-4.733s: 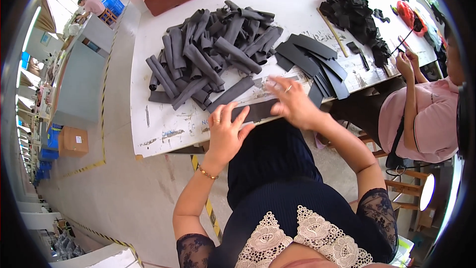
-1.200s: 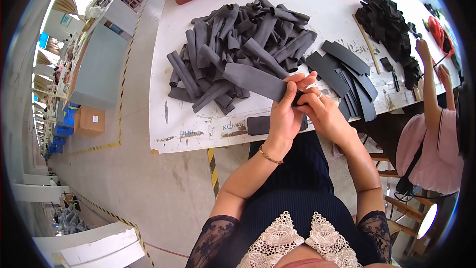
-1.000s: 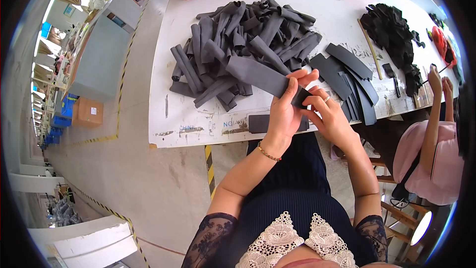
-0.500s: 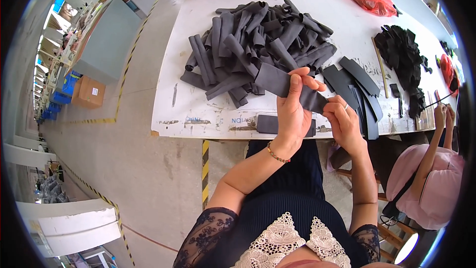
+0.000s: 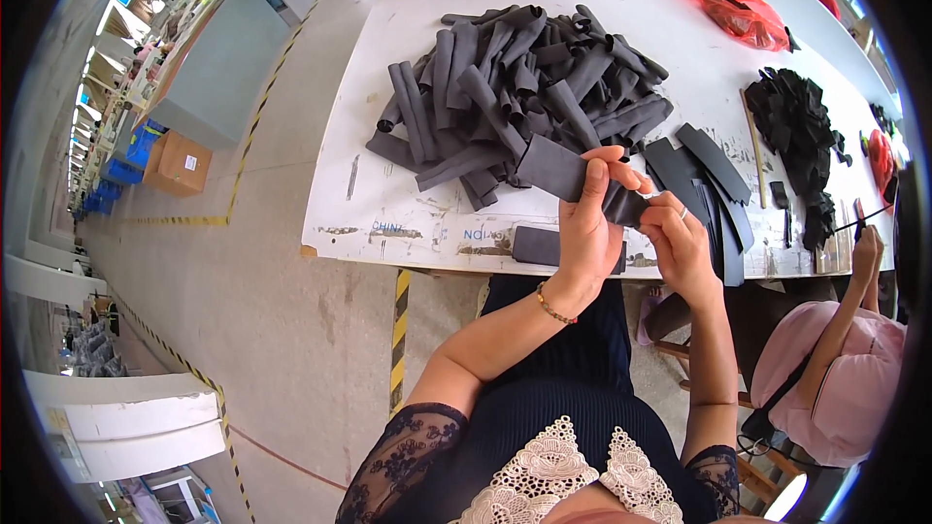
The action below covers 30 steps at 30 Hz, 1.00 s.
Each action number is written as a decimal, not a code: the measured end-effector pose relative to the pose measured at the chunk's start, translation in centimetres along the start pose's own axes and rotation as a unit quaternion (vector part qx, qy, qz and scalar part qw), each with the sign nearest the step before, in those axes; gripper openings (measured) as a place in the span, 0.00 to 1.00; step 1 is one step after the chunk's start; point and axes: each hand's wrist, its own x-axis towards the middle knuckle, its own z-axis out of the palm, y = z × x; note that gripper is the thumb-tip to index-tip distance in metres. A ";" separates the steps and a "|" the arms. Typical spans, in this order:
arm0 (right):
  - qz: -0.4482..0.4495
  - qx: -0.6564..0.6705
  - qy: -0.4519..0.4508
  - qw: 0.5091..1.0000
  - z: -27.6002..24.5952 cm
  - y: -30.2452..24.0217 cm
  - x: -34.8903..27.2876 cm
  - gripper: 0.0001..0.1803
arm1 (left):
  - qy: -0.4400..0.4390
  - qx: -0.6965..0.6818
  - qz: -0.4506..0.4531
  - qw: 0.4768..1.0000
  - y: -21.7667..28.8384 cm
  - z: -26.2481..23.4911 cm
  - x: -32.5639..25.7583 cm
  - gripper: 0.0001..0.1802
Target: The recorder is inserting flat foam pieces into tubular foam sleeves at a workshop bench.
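Left hand (image 5: 584, 223) is sitting farther along the grey strip (image 5: 551, 167); less free length is projecting than a second ago

Head view. Left hand is clamping the strip, thumb on top and fingers beneath. Right hand (image 5: 682, 245) is pinching the strip's other portion between thumb and fingertips, just beside the left fingers. Both hands are holding it above the front edge of the white table (image 5: 374, 202), near the heap. Free portion is lying flat and matte with a squared-off end; the portion between the hands is curving, looking darker and slightly glossy. Its far end is being hidden by the right fingers.

Behind the hands, a heap of rolled grey tubes (image 5: 490, 112) is spreading loosely, soft-looking, with open round ends. Flat dark strips (image 5: 714, 165) are fanning out to the right, smooth and rounded along some edges. A flat dark rectangular piece (image 5: 537, 245) is resting at the table's front edge, partly covered by the left hand. Table surface is showing scuffs and brown, peeling patches.

Farther right, a thin wooden stick (image 5: 753, 150) is lying beside a crumpled black pile (image 5: 791, 116). A translucent red plastic bag (image 5: 743, 12) is slumping toward the back. A co-worker in pink (image 5: 835, 378) is sitting at the right.
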 end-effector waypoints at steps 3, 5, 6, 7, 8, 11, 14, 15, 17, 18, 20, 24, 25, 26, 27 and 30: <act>0.000 -0.002 -0.007 1.000 0.0 0.0 0.1 0.07 | 0.009 -0.004 -0.002 1.000 0.1 0.0 -0.1 0.15; -0.001 -0.001 -0.010 1.000 0.0 0.0 0.2 0.07 | 0.006 -0.004 -0.002 1.000 0.2 0.0 -0.1 0.15; -0.002 -0.002 -0.009 1.000 0.0 0.0 0.2 0.07 | 0.003 -0.005 -0.002 1.000 0.2 0.1 -0.1 0.15; -0.004 -0.004 -0.009 1.000 0.0 0.0 0.3 0.07 | 0.003 -0.005 -0.001 1.000 0.2 0.0 -0.1 0.15; -0.004 -0.004 -0.009 1.000 0.0 0.0 0.4 0.07 | 0.000 -0.004 0.002 1.000 0.2 0.0 0.0 0.15; -0.002 -0.002 -0.012 1.000 0.2 -0.1 0.5 0.07 | -0.002 0.005 0.008 1.000 0.3 -0.3 0.0 0.16; -0.004 -0.001 -0.017 1.000 0.3 0.1 0.6 0.07 | 0.003 0.016 0.009 1.000 0.5 -0.3 0.0 0.16; -0.002 -0.001 -0.019 1.000 0.3 0.0 0.7 0.07 | 0.008 0.020 0.009 1.000 0.5 -0.3 0.1 0.16; 0.002 -0.002 -0.021 1.000 0.4 0.0 0.8 0.07 | 0.006 0.025 0.004 1.000 0.2 -0.9 0.2 0.19; 0.005 0.001 -0.021 1.000 0.4 0.0 0.9 0.07 | 0.004 0.030 -0.002 1.000 0.3 -0.9 0.2 0.22; 0.011 0.004 -0.018 1.000 0.6 0.1 1.0 0.07 | 0.003 0.030 -0.002 1.000 0.5 -1.1 0.8 0.25; -0.034 -0.068 -0.003 0.997 0.0 1.4 1.0 0.09 | 0.084 0.109 0.047 0.989 2.8 -3.1 1.6 0.28; -0.062 -0.091 -0.010 0.994 -0.1 1.6 0.9 0.09 | 0.099 0.127 0.043 0.986 3.4 -3.9 1.7 0.19; -0.058 -0.124 -0.016 0.991 -0.1 1.9 0.7 0.11 | 0.091 0.125 0.042 0.987 3.4 -4.4 1.5 0.16; -0.050 -0.128 -0.010 0.990 0.0 1.8 0.6 0.11 | 0.082 0.122 0.043 0.988 3.7 -4.4 1.6 0.13; 0.050 0.027 0.112 0.992 1.2 0.9 0.6 0.12 | 0.056 0.108 0.063 0.991 4.1 -5.0 1.7 0.12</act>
